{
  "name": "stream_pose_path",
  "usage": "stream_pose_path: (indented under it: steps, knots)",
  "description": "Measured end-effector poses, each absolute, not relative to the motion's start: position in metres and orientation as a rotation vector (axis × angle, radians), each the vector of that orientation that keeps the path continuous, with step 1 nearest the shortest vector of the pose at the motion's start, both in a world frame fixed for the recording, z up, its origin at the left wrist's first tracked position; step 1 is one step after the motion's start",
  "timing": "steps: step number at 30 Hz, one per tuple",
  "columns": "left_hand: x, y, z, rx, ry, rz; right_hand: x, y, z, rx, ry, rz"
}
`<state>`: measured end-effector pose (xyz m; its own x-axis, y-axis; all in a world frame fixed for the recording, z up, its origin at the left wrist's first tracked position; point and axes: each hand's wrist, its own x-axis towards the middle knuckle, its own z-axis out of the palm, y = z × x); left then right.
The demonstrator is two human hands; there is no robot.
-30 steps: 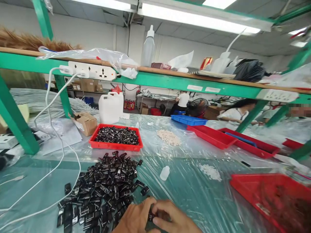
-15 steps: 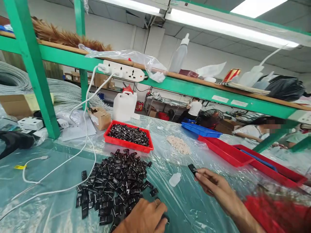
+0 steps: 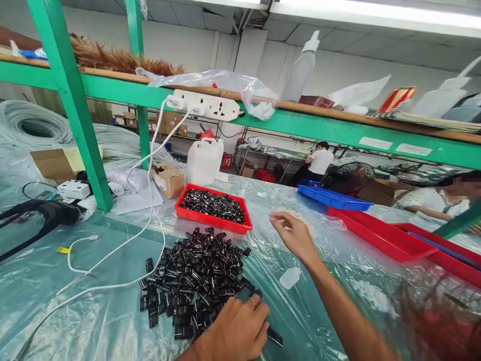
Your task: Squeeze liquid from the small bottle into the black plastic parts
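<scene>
My left hand [image 3: 242, 323] is at the front right edge of a heap of small black rectangular pieces [image 3: 195, 276]. Its fingers are curled, and one black piece [image 3: 275, 337] sticks out from under the fingertips. How it is gripped is partly hidden. My right hand [image 3: 293, 233] is raised over the table, just right of a red tray [image 3: 214, 220] filled with similar black pieces [image 3: 210, 203]. Its fingers are slightly apart with nothing visible in them. Behind that hand lies a spread of small beige pieces [image 3: 306, 220], partly covered by it.
A flat translucent plastic piece [image 3: 290, 278] lies below my right forearm. White cables [image 3: 112, 287] cross the left side. A white jug [image 3: 205, 160] and cardboard box [image 3: 169, 180] stand at the back; blue [image 3: 332, 198] and red trays [image 3: 379, 238] are at right.
My right hand has moved up and left towards the red tray, and the black piece it held no longer shows in it. My left hand remains by the heap. The view has shifted.
</scene>
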<state>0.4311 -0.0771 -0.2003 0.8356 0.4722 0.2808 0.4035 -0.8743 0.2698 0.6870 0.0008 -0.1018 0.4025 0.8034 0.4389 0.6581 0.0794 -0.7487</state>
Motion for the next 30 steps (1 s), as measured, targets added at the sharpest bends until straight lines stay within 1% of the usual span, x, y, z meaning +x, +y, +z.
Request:
stream_pose_path:
  steps: [4, 6, 9, 12, 15, 20, 26, 30]
  knots:
    - [0.436, -0.067, -0.206, 2.748, 0.876, 0.612, 0.728, -0.071, -0.162, -1.649, -1.101, -0.064]
    - [0.439, -0.061, -0.211, 2.722, 0.921, 0.641, 0.75, -0.097, -0.194, -1.66, -0.963, -0.133]
    - [0.443, -0.054, -0.22, 2.709, 0.912, 0.651, 0.777, -0.114, -0.235, -1.708, -0.872, -0.119]
    - [0.448, -0.049, -0.226, 2.719, 0.843, 0.648, 0.798, -0.111, -0.261, -1.763, -0.946, 0.008]
    - [0.454, -0.046, -0.231, 2.748, 0.736, 0.63, 0.81, -0.106, -0.27, -1.766, -1.117, 0.2]
    - [0.457, -0.048, -0.231, 2.785, 0.56, 0.542, 0.808, -0.105, -0.265, -1.667, -1.334, 0.456]
    - [0.45, -0.049, -0.229, 2.687, 0.715, 0.447, 0.78, -0.1, -0.26, -1.636, -1.375, 0.597]
    - [0.452, -0.047, -0.234, 2.582, 0.806, 0.448, 0.756, -0.098, -0.255, -1.598, -1.327, 0.683]
